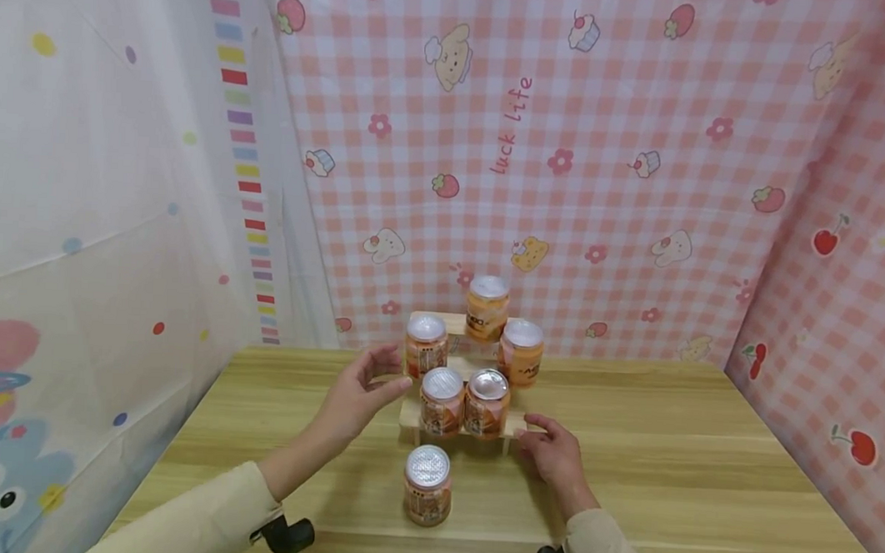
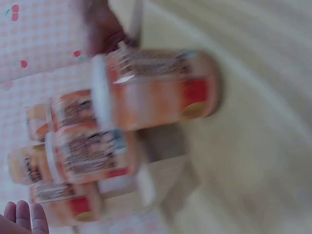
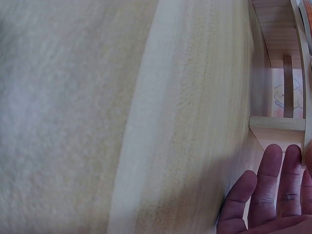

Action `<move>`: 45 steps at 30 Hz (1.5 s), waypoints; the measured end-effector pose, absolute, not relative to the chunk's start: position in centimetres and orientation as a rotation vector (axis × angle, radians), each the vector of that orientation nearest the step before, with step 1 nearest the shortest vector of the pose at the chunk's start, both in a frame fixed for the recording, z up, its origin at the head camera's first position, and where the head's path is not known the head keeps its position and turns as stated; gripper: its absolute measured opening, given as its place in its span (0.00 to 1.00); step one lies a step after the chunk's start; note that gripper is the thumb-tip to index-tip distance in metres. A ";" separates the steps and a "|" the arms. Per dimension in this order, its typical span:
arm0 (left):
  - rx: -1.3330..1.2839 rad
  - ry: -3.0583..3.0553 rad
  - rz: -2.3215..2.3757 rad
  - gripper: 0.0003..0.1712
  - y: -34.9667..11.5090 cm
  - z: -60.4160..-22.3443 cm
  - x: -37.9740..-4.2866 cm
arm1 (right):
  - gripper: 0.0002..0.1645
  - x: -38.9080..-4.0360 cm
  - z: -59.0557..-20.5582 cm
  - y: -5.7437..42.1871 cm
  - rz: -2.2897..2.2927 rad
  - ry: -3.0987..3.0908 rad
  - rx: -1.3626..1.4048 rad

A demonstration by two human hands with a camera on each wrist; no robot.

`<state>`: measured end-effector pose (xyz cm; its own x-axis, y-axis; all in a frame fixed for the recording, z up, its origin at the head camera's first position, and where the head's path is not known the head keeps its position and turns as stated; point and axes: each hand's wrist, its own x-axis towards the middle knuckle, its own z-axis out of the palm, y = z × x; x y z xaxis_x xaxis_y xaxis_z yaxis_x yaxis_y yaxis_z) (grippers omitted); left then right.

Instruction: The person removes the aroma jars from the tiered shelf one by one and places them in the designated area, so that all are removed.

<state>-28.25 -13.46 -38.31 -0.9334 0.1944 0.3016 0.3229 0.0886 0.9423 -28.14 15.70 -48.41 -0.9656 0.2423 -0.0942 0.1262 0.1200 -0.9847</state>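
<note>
A wooden stepped stand (image 1: 409,415) holds several cans with silver lids and orange-pink labels. One can (image 1: 487,312) tops it, two cans stand on the middle step, the left one (image 1: 426,351) and the right one (image 1: 522,360), and two front cans (image 1: 441,406) sit side by side on the lowest step. Another can (image 1: 427,493) stands upright on the table before the stand. My left hand (image 1: 361,393) hovers just left of the middle-left can, fingers loosely bent, holding nothing. At the right end of the lowest step, my right hand (image 1: 556,458) extends its fingers (image 3: 265,185); its fingertips appear to touch the stand.
The wood-grain table (image 1: 651,454) extends to both sides of the stand. A pink checked cloth (image 1: 611,210) hangs behind it, and a white dotted cloth (image 1: 118,168) hangs at the left.
</note>
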 end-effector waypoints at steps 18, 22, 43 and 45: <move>-0.650 -2.507 -1.640 0.39 -10.8 -31.5 -36.4 | 0.22 -28.3 -48.7 15.9 2.006 -2.257 -0.318; -0.675 -2.563 -1.606 0.40 -10.1 -30.9 -38.2 | 0.22 -28.2 -48.6 15.9 1.996 -2.258 -0.329; -0.887 -2.841 -1.568 0.43 -7.6 -30.7 -43.9 | 0.23 -28.3 -49.0 15.8 1.997 -2.278 -0.365; -0.913 -2.859 -1.562 0.45 -7.4 -30.8 -44.0 | 0.23 -28.3 -49.0 15.9 1.999 -2.278 -0.371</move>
